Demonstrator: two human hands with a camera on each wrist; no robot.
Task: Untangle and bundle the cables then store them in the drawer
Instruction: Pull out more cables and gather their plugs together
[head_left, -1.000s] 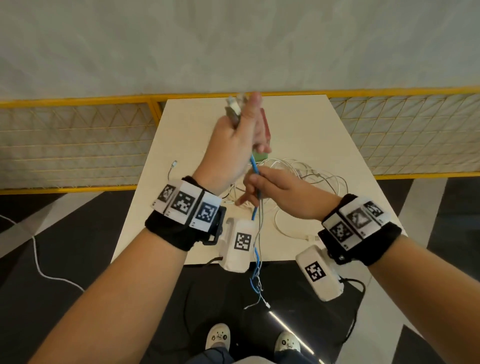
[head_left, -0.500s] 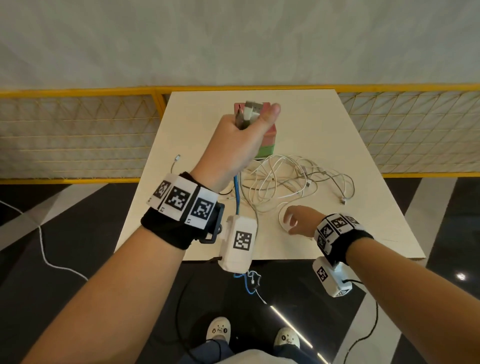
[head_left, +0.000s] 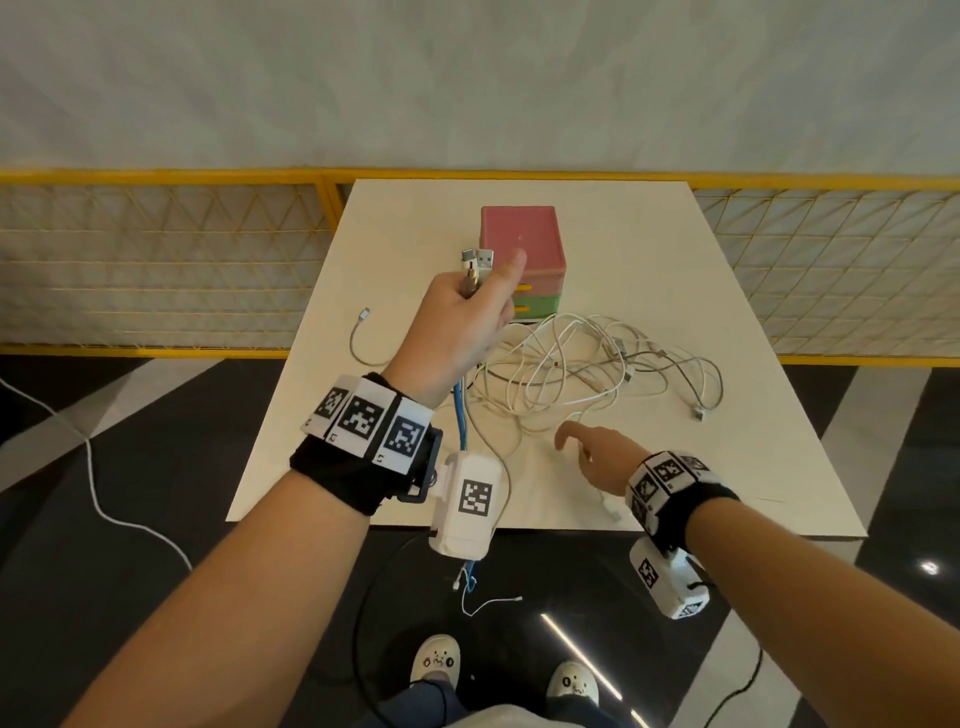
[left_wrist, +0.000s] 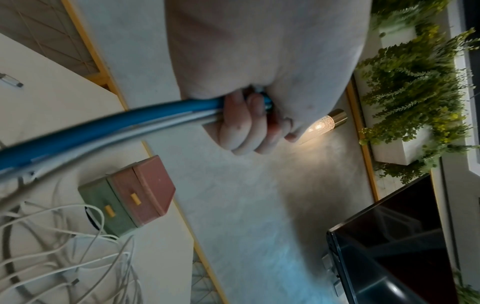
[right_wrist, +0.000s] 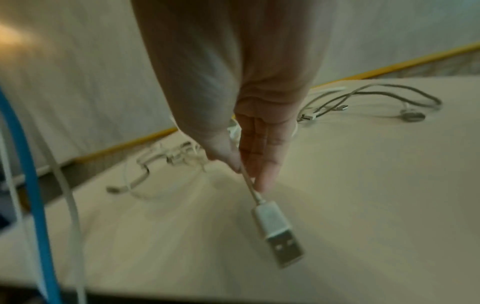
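Several cables are gathered in the left hand (head_left: 457, 322), whose fingers (left_wrist: 241, 131) curl tight around a smooth blue cable (left_wrist: 109, 121) and a pale grey one beside it, thumb up, with metal USB plugs (head_left: 477, 260) standing out above the fist. From the fist the blue cable (head_left: 461, 415) and a thin white cable drop past the wrist and hang over the near edge of the table (head_left: 727, 322) toward the dark floor. On the tabletop, right of that hand, lies a loose tangle of thin white and grey cables (head_left: 587, 374) in overlapping loops, with small metal plugs at the ends. The right hand (head_left: 597, 457) is low over the table's near part; its thumb and straight fingers (right_wrist: 262, 156) pinch a thin white cord just behind a rectangular USB plug (right_wrist: 278, 232) (silver shell, white plastic body) that hangs below the fingertips. A short grey cable (head_left: 363, 338) curls by itself near the left edge. Just behind the tangle stands a small boxy drawer unit (head_left: 524, 249), matte plastic, with a pink top tier over a green one, each drawer front bearing a small yellow handle and sitting flush. The table is pale, flat and square-cornered; behind it runs a yellow-framed wire mesh fence (head_left: 156, 260) against a mottled grey wall.
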